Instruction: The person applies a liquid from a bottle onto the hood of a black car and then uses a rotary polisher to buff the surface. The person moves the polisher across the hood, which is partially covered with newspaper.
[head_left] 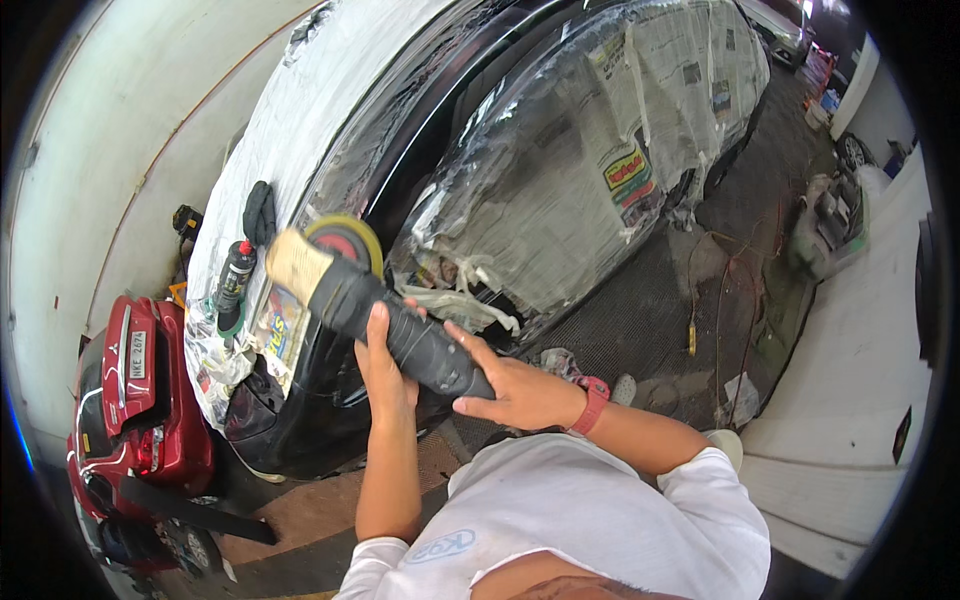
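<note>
Both my hands hold a black polisher (400, 345) with a tan, worn-looking head cover and a round yellow pad (362, 232). My left hand (387, 365) is closed around the middle of its body from the near side. Around its rear end wraps my right hand (525, 388), with a red watch on that wrist. The pad is up against or just over the black car's (345, 405) rear side panel; I cannot tell if it touches. Newspaper and clear plastic sheeting (560, 190) cover the car's side.
Left of the polisher, a black bottle (236, 270) with a red cap and a dark cloth (259, 212) lie on the white-covered car. A red car (145, 390) stands at the left. Cords (735, 265) run over the floor at right, beside a white wall (850, 380).
</note>
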